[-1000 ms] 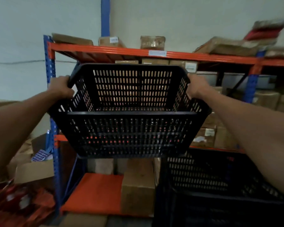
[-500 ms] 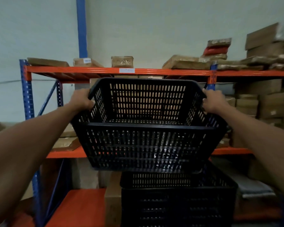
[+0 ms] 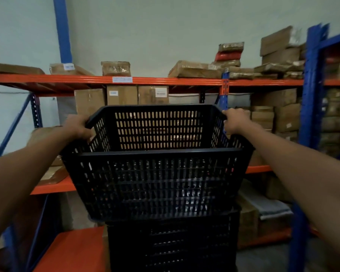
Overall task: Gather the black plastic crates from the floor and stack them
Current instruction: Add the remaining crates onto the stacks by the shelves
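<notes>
I hold a black slotted plastic crate [image 3: 157, 179] in front of me, open side up. My left hand [image 3: 78, 127] grips its left rim and my right hand [image 3: 235, 120] grips its right rim. The crate's bottom sits right over the top of a stack of black crates [image 3: 173, 246] at the lower middle; whether it touches the stack I cannot tell. The held crate hides the stack's top rim.
A blue and orange shelving rack [image 3: 165, 81] stands behind the crates, loaded with cardboard boxes [image 3: 122, 97]. A blue upright [image 3: 310, 95] rises at the right. An orange bottom shelf [image 3: 73, 250] lies left of the stack.
The held crate has moved right and down, from left of the stack to directly over it. Both hands keep their grip on the rims.
</notes>
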`<action>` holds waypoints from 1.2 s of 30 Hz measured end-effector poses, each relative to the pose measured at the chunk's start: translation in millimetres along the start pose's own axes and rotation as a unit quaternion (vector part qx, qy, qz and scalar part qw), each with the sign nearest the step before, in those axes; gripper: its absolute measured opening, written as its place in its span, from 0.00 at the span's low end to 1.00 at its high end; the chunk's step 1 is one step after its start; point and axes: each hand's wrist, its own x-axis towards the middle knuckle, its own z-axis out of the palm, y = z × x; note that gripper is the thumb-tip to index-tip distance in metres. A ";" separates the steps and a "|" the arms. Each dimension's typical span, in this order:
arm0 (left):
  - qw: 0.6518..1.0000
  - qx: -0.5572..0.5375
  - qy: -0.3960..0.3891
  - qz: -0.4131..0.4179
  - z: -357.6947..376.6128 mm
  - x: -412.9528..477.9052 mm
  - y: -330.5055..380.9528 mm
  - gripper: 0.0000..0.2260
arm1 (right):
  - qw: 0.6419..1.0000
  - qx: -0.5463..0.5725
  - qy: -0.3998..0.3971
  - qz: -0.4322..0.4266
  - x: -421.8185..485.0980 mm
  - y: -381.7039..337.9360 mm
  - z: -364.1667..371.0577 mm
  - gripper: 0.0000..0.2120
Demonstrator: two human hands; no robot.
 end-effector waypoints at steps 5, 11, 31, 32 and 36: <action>0.999 0.039 -0.020 -0.027 19.5 3.7 28.6 0.20 | 0.998 0.033 -0.048 -0.005 28.2 30.7 12.1 0.17; 0.994 0.093 -0.032 -0.041 31.9 11.3 58.0 0.19 | 0.995 0.041 -0.094 -0.013 65.0 57.0 28.9 0.22; 0.979 0.126 -0.149 -0.055 53.2 43.2 57.4 0.17 | 0.988 0.022 -0.147 -0.035 100.0 48.3 65.3 0.27; 0.978 0.129 -0.158 -0.053 53.6 45.1 58.3 0.16 | 0.989 0.019 -0.145 -0.031 99.4 50.3 69.0 0.26; 0.975 0.135 -0.171 -0.048 59.7 54.4 56.3 0.14 | 0.988 0.029 -0.148 -0.028 101.9 56.3 79.3 0.23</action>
